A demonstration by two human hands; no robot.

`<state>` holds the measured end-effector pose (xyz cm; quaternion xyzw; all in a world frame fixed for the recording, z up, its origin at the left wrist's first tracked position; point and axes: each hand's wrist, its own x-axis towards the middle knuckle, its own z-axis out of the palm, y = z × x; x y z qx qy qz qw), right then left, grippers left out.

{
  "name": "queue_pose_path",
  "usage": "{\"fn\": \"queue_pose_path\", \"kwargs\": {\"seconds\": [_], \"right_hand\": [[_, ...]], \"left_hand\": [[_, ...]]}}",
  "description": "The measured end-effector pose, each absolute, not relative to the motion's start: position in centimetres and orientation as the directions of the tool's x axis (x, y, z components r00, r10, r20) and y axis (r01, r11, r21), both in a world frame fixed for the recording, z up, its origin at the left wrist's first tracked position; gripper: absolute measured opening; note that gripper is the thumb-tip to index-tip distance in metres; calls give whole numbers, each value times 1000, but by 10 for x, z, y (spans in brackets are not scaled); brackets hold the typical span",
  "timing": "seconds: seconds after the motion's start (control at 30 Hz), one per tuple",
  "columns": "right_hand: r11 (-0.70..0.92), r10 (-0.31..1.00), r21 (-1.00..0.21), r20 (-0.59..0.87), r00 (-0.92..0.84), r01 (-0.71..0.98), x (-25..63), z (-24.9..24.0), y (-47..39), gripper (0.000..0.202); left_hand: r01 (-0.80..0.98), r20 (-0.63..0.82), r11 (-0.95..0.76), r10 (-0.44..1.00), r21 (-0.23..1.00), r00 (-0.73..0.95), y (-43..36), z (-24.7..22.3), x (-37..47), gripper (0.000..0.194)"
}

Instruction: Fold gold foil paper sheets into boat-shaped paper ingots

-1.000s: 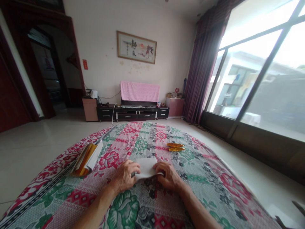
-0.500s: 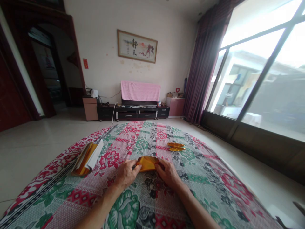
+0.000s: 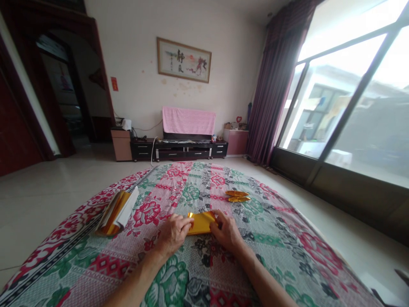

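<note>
Between my two hands is a sheet of shiny gold foil paper (image 3: 201, 224), folded into a flat rectangle just over the flowered cloth (image 3: 172, 273). My left hand (image 3: 174, 233) pinches its left end between thumb and fingers. At the right end, my right hand (image 3: 226, 229) grips it the same way, and the corner there curls up a little. Farther off to the right lie two folded gold paper pieces (image 3: 238, 196), pointed at both ends, side by side. Over on the left rests a curled stack of gold and white paper sheets (image 3: 116, 213).
The flowered cloth covers a round-edged surface. Beyond it stand a low black TV cabinet (image 3: 182, 152) and a screen under a pink cloth (image 3: 188, 120). A purple curtain (image 3: 271, 94) and large windows line the right side.
The gold paper has tilted from a bent, darker shape to a flatter, brighter one facing up. Both hands keep hold of its ends, having shifted slightly right.
</note>
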<state>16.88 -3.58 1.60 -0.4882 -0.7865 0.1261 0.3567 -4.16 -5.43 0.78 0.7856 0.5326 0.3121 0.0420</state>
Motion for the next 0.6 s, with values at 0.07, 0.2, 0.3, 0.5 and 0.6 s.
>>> {"fn": "queue_pose_path", "kwargs": {"seconds": [0.07, 0.2, 0.3, 0.5, 0.6], "right_hand": [[491, 857, -539, 441, -268, 684, 169, 15, -36, 31], [492, 850, -517, 461, -256, 701, 168, 11, -34, 32], [486, 843, -499, 485, -233, 717, 169, 7, -30, 31], [484, 841, -486, 488, -233, 728, 172, 5, -25, 25], [495, 845, -498, 467, -260, 712, 173, 6, -26, 22]], "left_hand": [[812, 462, -451, 848, 369, 261, -55, 8, -41, 24], [818, 472, -459, 839, 346, 270, -55, 7, -39, 22], [828, 465, -457, 839, 323, 282, -55, 7, -39, 23], [840, 435, -439, 855, 318, 282, -56, 11, -38, 24], [845, 436, -435, 855, 311, 280, -56, 10, -38, 24]]}}
